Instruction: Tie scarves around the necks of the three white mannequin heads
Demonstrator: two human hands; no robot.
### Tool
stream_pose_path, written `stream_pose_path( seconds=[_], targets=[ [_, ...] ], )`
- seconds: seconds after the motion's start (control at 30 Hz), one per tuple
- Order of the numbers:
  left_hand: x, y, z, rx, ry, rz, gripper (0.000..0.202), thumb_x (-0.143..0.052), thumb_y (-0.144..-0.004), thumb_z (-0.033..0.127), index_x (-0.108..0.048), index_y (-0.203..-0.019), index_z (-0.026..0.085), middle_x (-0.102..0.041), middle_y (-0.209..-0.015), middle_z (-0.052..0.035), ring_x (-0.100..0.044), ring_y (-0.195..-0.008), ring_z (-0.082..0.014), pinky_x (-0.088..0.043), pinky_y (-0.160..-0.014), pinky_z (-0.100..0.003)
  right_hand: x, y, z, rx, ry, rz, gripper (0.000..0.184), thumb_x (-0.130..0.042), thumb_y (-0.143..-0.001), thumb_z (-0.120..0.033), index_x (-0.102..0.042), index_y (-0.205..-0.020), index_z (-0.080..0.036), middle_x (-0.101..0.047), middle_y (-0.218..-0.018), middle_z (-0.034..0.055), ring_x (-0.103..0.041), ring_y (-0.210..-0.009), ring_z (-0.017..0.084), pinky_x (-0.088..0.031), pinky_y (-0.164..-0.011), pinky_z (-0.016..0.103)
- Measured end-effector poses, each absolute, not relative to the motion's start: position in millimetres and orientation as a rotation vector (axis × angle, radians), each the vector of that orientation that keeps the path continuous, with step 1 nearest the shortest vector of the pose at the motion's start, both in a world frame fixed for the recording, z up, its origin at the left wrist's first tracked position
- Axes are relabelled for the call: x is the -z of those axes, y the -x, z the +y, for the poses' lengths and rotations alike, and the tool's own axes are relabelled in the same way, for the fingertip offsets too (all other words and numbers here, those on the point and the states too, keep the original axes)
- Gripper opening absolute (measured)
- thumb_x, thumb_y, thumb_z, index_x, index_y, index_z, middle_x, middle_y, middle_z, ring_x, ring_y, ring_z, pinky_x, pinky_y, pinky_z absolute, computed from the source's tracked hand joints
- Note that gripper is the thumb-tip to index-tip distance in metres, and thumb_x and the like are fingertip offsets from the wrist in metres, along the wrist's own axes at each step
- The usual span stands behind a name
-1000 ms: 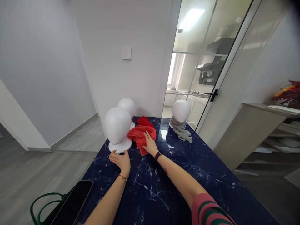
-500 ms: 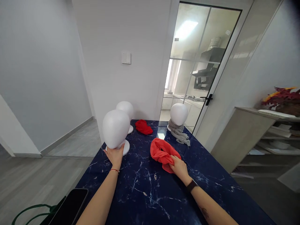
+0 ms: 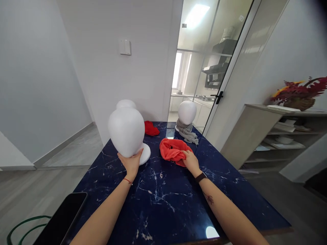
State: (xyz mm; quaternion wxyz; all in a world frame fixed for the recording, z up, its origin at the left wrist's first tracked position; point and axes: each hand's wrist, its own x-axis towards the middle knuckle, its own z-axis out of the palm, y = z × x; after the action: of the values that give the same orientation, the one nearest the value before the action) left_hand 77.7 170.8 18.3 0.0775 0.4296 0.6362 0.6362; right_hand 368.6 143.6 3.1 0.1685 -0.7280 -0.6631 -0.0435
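Observation:
My left hand [image 3: 130, 166] is wrapped round the neck of a smooth white mannequin head [image 3: 126, 131], just under its rounded chin. The head leans to the left, and its round white base [image 3: 145, 155] shows at the right of my hand. Fingers of my right hand [image 3: 191, 161] are closed on the near right side of a coral-red scarf [image 3: 168, 149], which lies bunched in a loop on the dark blue marbled table [image 3: 163, 200]. Part of my grip on the neck is hidden from view.
Behind the held head stands another white mannequin head [image 3: 126, 103], mostly covered. A red cloth [image 3: 152, 129] lies near the wall. Farther right, a third head [image 3: 187, 112] wears a grey scarf [image 3: 187, 132]. A black phone-like device [image 3: 62, 216] is at lower left.
The mannequin head in my left hand has tilted, its base swinging out to the right. My right hand keeps its hold on the scarf, whose loop has spread wider. The camera view has shifted.

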Motion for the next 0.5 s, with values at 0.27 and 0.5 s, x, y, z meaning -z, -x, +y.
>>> stream_pose_path(
  seconds=[0.27,0.5],
  targets=[
    [-10.4,-123.3,142.4,-1.826,-1.399,1.851,0.101,-0.077,-0.05,0.056,-0.026,-0.129,0.02,-0.047,-0.118,-0.0118,-0.049,-0.113,-0.0311,-0.042,-0.093,-0.047,-9.1,-358.5,128.8,0.341,1.897,-1.961,0.067,-0.049,-0.078,-0.018,-0.026,-0.142,-0.022,-0.037,-0.141,0.0102,-0.031,-0.129,0.027,-0.025,-0.104,0.049],
    [-4.8,-142.9,149.0,-1.831,-1.604,1.874,0.095,-0.074,-0.056,0.054,-0.028,-0.13,0.018,-0.043,-0.123,-0.015,-0.049,-0.113,-0.0325,-0.041,-0.093,-0.048,-6.5,-331.6,136.2,0.257,1.919,-1.907,0.062,-0.047,-0.086,-0.035,-0.026,-0.141,-0.015,-0.043,-0.136,0.017,-0.047,-0.119,0.025,-0.04,-0.09,0.035]
  ],
)
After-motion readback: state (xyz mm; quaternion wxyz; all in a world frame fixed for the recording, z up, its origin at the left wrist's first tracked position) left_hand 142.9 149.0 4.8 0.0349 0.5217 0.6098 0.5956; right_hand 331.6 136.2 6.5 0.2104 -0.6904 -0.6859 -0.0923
